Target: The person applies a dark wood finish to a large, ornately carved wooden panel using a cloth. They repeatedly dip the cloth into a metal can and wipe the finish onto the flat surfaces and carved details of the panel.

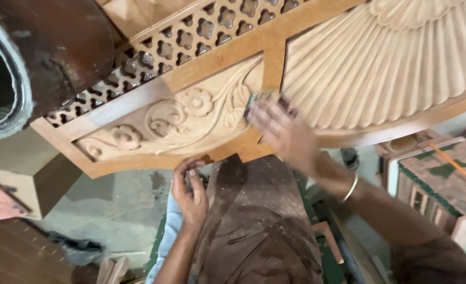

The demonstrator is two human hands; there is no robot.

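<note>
carved wooden panel across upper frame, tilted, floral scrollwork at centre, fluted fan carving toward 2 o'clock, pierced lattice strip toward 11 o'clock. right hand blurred, fingers pressed flat on small sanding pad against scrollwork edge. left hand at 6 o'clock of panel, fingers curled onto lower frame edge. metal bangle on right wrist. dusty wooden block below panel.
</note>
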